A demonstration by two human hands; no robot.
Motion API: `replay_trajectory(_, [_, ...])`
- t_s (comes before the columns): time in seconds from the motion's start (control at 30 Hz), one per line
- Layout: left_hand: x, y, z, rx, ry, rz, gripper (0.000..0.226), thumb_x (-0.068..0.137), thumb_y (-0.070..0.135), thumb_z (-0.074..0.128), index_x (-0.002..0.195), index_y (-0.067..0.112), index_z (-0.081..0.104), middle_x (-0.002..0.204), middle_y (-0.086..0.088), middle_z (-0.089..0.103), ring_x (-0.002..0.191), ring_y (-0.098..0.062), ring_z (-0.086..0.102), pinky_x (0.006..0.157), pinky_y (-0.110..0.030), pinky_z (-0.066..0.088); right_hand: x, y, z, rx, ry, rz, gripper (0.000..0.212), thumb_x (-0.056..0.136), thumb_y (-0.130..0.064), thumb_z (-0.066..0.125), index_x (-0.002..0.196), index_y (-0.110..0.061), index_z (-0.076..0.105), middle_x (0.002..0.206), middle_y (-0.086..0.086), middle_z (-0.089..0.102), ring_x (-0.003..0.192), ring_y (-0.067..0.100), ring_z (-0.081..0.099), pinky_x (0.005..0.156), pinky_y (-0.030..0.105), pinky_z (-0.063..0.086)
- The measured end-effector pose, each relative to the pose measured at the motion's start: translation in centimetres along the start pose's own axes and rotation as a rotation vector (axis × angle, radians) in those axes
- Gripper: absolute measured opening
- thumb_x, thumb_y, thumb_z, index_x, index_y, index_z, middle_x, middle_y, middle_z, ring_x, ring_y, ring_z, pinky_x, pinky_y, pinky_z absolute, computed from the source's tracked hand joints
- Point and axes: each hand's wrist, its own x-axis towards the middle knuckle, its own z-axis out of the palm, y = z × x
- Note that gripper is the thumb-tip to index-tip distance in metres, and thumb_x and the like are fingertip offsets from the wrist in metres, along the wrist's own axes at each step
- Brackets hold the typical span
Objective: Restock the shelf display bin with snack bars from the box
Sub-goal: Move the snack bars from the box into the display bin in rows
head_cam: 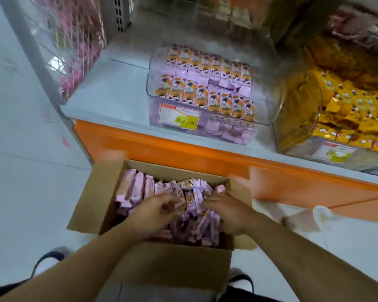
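Reaching down into the open cardboard box (166,264) at the lower centre of the frame, both hands are buried among the loose purple-wrapped snack bars (138,189) that fill it. The left hand (155,211), just left of the box's middle, has its fingers curled around a small bunch of bars, with an orange-and-purple wrapper showing at its fingertips. The right hand (227,211), just beside it on the right, lies palm down with its fingers bent into the pile, gripping bars as well (motion blur softens the fingertips, so how many it holds cannot be told). A row of bars stands on edge along the box's upper-left side, while the rest lie jumbled. The box flaps are folded outward, and the box sits on the pale floor (20,182) in front of the shelf.

Above the box, in the middle of the frame, a clear display bin (264,114) rests on the grey shelf (109,92), which has an orange front edge. Two neat rows of the same purple and orange bars stand upright in the bin, and a price label (179,116) with a yellow patch is on its front wall. At the right of the frame a second clear bin (292,136) holds yellow-wrapped snacks (347,105). At the upper left, pink packets (79,44) hang behind a wire rack. Dark shoes (50,258) show at the bottom edge on either side of the box.
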Motion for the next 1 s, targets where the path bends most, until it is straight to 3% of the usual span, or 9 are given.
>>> replay_trajectory(0.1, [0.5,0.0,1.8,-0.075,-0.016,-0.021,0.036,0.094,0.053,0.064,0.126,0.037,0.068,0.121,0.015,0.069,0.108,-0.004,0.066,0.099,-0.034,0.055,1.0,-0.3,0.9,-0.080,-0.009,-0.007,0.078,0.087,-0.016,0.074,0.155,-0.034,0.043,0.168,-0.003,0.032,0.160,0.023,0.015,0.130,0.054,0.003])
replay_trajectory(0.17, [0.6,0.0,2.7,-0.097,-0.013,-0.037,0.031,0.100,0.041,0.064,0.130,0.035,0.067,0.125,0.014,0.066,0.109,-0.004,0.064,0.097,-0.022,0.052,1.3,-0.5,1.2,-0.086,0.016,-0.007,0.073,0.087,-0.016,0.072,0.153,-0.034,0.047,0.164,-0.003,0.038,0.158,0.021,0.019,0.128,0.052,-0.008])
replay_trajectory(0.3, [0.8,-0.6,3.8,-0.213,-0.018,-0.091,0.028,0.101,0.031,0.064,0.129,0.032,0.067,0.116,0.019,0.067,0.102,0.006,0.062,0.096,-0.026,0.056,0.9,-0.5,1.6,-0.068,0.020,-0.045,0.065,0.084,-0.018,0.073,0.144,-0.035,0.054,0.144,-0.005,0.053,0.140,0.025,0.039,0.123,0.045,0.023])
replay_trajectory(0.43, [1.2,-0.7,3.3,-0.353,-0.018,-0.119,0.033,0.094,0.034,0.073,0.126,0.031,0.067,0.117,0.013,0.070,0.109,-0.008,0.067,0.098,-0.040,0.059,0.7,-1.0,-0.6,0.124,0.043,-0.026,0.048,0.079,-0.023,0.081,0.116,-0.043,0.058,0.120,-0.014,0.052,0.113,0.014,0.050,0.095,0.040,0.052])
replay_trajectory(0.57, [1.6,0.5,1.9,-0.544,-0.113,-0.116,0.070,0.076,0.059,0.083,0.134,0.026,0.061,0.128,0.008,0.068,0.120,-0.012,0.065,0.107,-0.040,0.054,0.1,-2.9,-5.4,0.363,0.088,0.033,0.039,0.075,-0.026,0.093,0.102,-0.034,0.065,0.101,-0.015,0.058,0.090,0.005,0.057,0.071,0.028,0.052])
replay_trajectory(0.73, [1.3,1.8,-0.8,-0.516,-0.213,-0.143,0.095,0.067,0.083,0.075,0.147,0.037,0.054,0.148,0.018,0.051,0.136,-0.011,0.051,0.119,-0.042,0.037,-0.1,-6.3,-8.0,0.560,0.170,0.013,0.034,0.075,-0.023,0.095,0.101,-0.034,0.075,0.110,-0.016,0.062,0.099,0.008,0.063,0.080,0.030,0.057])
replay_trajectory(0.8, [1.1,1.5,-1.9,-0.462,-0.302,-0.123,0.083,0.070,0.077,0.078,0.140,0.035,0.060,0.146,0.015,0.058,0.134,-0.011,0.054,0.118,-0.042,0.040,0.1,-7.0,-8.2,0.635,0.181,0.010,0.034,0.076,-0.019,0.093,0.101,-0.034,0.076,0.114,-0.012,0.063,0.101,0.011,0.066,0.084,0.036,0.060])
replay_trajectory(0.9, [0.7,1.5,-4.0,-0.382,-0.389,-0.048,0.024,0.089,0.043,0.079,0.102,0.024,0.072,0.093,0.022,0.073,0.093,0.000,0.067,0.086,-0.021,0.050,0.1,-8.0,-8.5,0.784,0.201,0.011,0.044,0.077,-0.018,0.093,0.112,-0.037,0.072,0.117,-0.009,0.065,0.103,0.010,0.068,0.087,0.032,0.060])
replay_trajectory(1.0, [0.2,1.1,-5.9,-0.372,-0.292,-0.037,0.023,0.084,0.039,0.084,0.087,0.017,0.076,0.079,0.011,0.073,0.076,-0.009,0.064,0.076,-0.028,0.045,1.1,-8.2,-8.1,0.948,0.259,0.023,0.041,0.087,-0.031,0.085,0.124,-0.038,0.066,0.120,-0.013,0.068,0.116,0.007,0.064,0.101,0.034,0.053])
